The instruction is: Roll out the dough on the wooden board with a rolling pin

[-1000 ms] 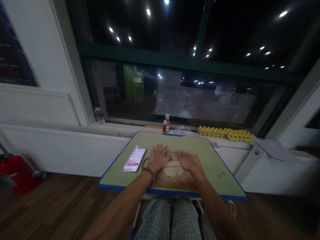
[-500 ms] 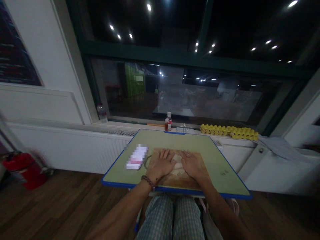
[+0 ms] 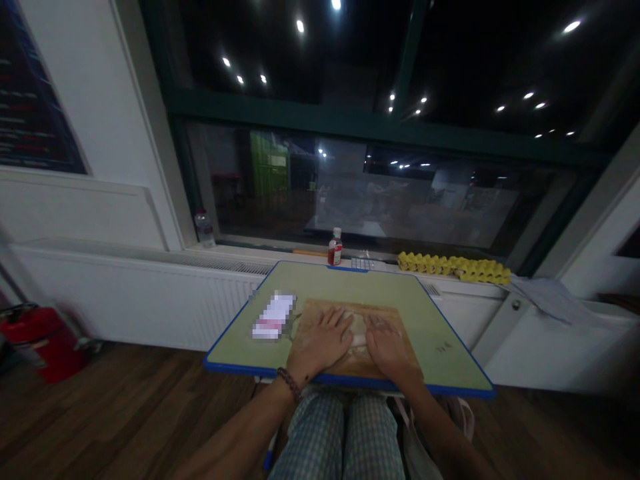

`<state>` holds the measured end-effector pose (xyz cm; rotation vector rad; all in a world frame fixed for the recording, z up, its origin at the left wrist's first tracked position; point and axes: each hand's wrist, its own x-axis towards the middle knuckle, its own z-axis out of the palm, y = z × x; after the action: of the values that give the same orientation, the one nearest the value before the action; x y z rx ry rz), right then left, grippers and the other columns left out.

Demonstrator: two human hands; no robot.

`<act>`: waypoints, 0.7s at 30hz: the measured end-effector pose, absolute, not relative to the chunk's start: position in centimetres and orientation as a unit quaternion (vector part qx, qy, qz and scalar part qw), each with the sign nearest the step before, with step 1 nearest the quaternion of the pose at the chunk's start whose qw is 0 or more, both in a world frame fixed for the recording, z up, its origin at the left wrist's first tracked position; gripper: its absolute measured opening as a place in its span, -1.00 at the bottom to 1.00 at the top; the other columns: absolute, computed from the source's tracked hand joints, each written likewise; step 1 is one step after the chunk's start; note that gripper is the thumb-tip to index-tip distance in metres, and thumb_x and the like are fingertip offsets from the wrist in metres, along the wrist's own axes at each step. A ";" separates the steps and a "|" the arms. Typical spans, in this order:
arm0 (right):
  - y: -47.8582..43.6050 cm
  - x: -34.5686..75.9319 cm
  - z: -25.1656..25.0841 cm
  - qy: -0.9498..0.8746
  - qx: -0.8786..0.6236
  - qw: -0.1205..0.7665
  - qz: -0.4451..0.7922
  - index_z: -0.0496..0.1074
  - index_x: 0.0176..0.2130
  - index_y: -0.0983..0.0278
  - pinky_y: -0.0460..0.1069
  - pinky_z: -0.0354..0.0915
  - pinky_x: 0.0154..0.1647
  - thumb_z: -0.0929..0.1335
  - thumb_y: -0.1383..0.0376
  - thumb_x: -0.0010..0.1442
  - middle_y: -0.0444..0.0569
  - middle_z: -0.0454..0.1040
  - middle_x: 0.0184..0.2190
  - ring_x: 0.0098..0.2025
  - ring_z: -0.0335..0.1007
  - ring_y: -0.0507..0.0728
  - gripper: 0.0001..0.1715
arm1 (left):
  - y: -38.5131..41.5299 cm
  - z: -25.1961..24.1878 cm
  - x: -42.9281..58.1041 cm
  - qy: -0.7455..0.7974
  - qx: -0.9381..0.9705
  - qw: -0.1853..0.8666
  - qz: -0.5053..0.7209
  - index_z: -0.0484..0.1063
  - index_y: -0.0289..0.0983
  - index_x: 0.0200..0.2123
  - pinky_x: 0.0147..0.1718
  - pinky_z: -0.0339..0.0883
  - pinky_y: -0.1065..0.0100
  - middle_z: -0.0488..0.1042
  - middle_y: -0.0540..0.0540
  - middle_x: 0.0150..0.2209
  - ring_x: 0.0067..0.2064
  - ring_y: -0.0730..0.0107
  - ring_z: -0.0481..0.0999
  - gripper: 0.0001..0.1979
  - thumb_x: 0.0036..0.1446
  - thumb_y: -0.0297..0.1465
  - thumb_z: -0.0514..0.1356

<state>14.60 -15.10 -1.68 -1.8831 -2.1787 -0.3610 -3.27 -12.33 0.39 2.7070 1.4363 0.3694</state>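
My left hand (image 3: pixel 323 342) and my right hand (image 3: pixel 387 345) lie flat, fingers stretched, side by side on a pale rolling pin (image 3: pixel 358 341) that shows only between them. The pin rests on a wooden board (image 3: pixel 350 310) carrying a pale sheet of dough (image 3: pixel 357 323), mostly visible beyond my fingers. The board sits on a small green table with a blue rim (image 3: pixel 430 320). A bead bracelet circles my left wrist.
A phone (image 3: pixel 273 315) lies on the table left of the board. On the sill behind stand a small red bottle (image 3: pixel 335 247), a clear bottle (image 3: pixel 205 228) and yellow egg trays (image 3: pixel 454 266). A red extinguisher (image 3: pixel 40 340) sits on the floor at left.
Both hands have drawn back toward me along the board, rolling the pin from the far part to the near part. More dough now shows beyond my fingers.
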 end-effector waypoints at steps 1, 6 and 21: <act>-15.4 14.6 -1.8 -0.746 -0.643 0.121 -0.123 0.34 0.23 0.43 0.09 0.07 0.34 0.10 0.38 0.33 0.16 0.34 0.23 0.30 0.21 0.18 -0.42 | -12.4 0.3 -3.3 0.458 0.880 0.025 0.125 0.21 -0.16 0.32 0.35 -0.08 -0.04 0.14 -0.11 0.38 0.41 0.13 0.04 -0.49 0.37 -0.24 -0.10; -16.7 15.1 -2.0 -0.753 -0.631 0.123 -0.140 0.33 0.24 0.39 0.10 0.14 0.32 0.07 0.37 0.34 0.11 0.32 0.25 0.30 0.21 0.18 -0.41 | -13.1 -0.2 -3.5 0.432 0.889 0.014 0.150 0.24 -0.13 0.31 0.35 -0.05 -0.01 0.17 -0.08 0.37 0.39 0.18 0.10 -0.51 0.38 -0.23 -0.10; -12.8 14.4 -0.2 -0.765 -0.634 0.049 -0.098 0.41 0.17 0.40 0.12 0.05 0.33 0.05 0.36 0.37 0.18 0.32 0.25 0.32 0.18 0.19 -0.43 | -9.8 -0.8 -2.6 0.475 0.865 -0.024 0.162 0.35 -0.22 0.23 0.29 0.02 0.01 0.31 -0.15 0.29 0.34 0.09 0.18 -0.52 0.37 -0.19 -0.09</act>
<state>14.37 -12.79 -0.22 -1.9322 -2.3324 -0.2986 -2.56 -9.83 -0.81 2.7577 1.5156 0.5163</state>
